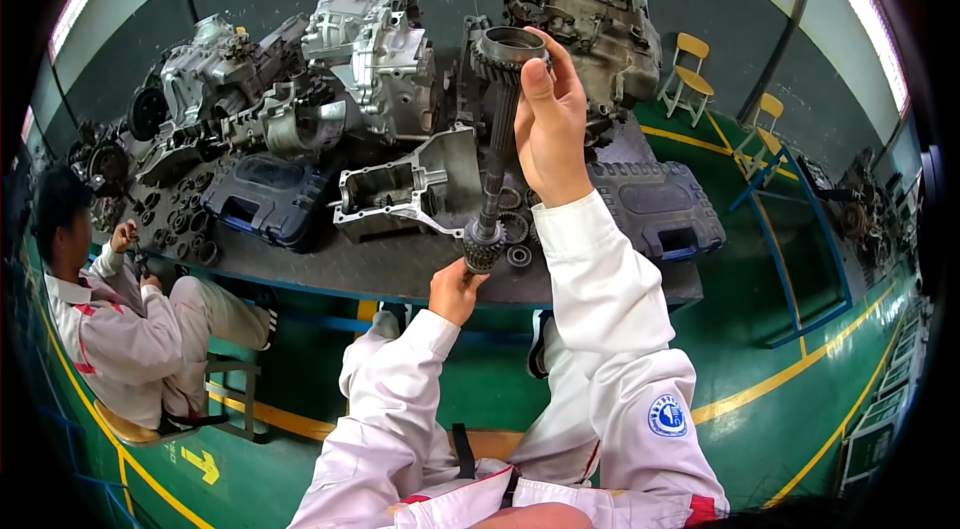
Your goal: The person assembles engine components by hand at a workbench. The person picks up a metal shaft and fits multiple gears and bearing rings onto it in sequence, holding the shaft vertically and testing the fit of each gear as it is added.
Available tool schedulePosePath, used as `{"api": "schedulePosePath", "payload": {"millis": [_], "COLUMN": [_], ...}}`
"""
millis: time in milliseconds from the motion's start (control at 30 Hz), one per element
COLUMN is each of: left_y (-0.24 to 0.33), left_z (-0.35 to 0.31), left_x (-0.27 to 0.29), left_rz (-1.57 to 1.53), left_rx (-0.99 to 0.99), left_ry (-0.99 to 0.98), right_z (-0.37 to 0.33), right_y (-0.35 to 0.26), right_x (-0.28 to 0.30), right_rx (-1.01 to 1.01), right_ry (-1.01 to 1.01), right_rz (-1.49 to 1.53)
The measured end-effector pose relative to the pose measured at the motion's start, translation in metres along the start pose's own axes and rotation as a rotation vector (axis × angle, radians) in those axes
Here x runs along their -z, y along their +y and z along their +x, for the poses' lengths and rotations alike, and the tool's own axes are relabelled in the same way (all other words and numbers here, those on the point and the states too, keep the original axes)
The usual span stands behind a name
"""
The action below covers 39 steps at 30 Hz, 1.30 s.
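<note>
A long splined gear shaft point(501, 149) is held almost upright in front of me, leaning slightly right at its top. Around its upper end sits a toothed gear with a smooth open ring point(510, 44). My right hand point(555, 134) grips this upper end from the right side, thumb toward me and fingers curled behind the ring. At the bottom, my left hand point(453, 294) closes its fingers on the shaft's lower end, just under a smaller gear point(483, 247). An opened metal gearbox housing point(400, 191) lies left of the shaft on the workbench point(390, 264).
Loose gears and rings point(518, 256) lie behind the shaft. Tool cases stand left point(265, 199) and right point(655, 209). Large gearboxes point(370, 54) line the bench's back. A seated co-worker point(120, 329) is at the left. Yellow chairs point(690, 74) and a blue frame point(835, 249) stand right.
</note>
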<state>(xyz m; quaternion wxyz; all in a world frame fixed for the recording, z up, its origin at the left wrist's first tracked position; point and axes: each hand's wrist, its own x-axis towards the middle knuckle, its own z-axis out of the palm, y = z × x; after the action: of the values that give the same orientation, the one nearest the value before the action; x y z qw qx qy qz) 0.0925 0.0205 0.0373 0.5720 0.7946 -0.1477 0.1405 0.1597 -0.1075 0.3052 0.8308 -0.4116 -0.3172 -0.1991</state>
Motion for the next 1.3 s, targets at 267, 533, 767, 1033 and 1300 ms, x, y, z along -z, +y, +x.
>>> {"api": "schedulePosePath", "payload": {"millis": [267, 533, 767, 1033, 1300], "left_y": [-0.005, -0.002, 0.001, -0.004, 0.007], "left_z": [0.0, 0.002, -0.002, -0.004, 0.001], "left_x": [0.0, -0.002, 0.001, 0.002, 0.006], "left_rz": [-0.07, -0.097, -0.07, -0.167, -0.03], "left_rx": [0.029, 0.046, 0.029, 0.04, 0.041], "left_ry": [0.007, 0.02, 0.005, -0.002, -0.029], "right_z": [-0.028, -0.104, -0.156, -0.173, -0.14], "right_y": [0.007, 0.044, 0.069, 0.065, 0.051], "right_x": [0.011, 0.059, 0.076, 0.088, 0.13], "right_rx": [-0.036, -0.207, -0.205, -0.286, -0.156], "right_ry": [-0.066, -0.051, 0.003, -0.061, -0.012], "right_rz": [-0.179, -0.239, -0.288, -0.396, -0.49]}}
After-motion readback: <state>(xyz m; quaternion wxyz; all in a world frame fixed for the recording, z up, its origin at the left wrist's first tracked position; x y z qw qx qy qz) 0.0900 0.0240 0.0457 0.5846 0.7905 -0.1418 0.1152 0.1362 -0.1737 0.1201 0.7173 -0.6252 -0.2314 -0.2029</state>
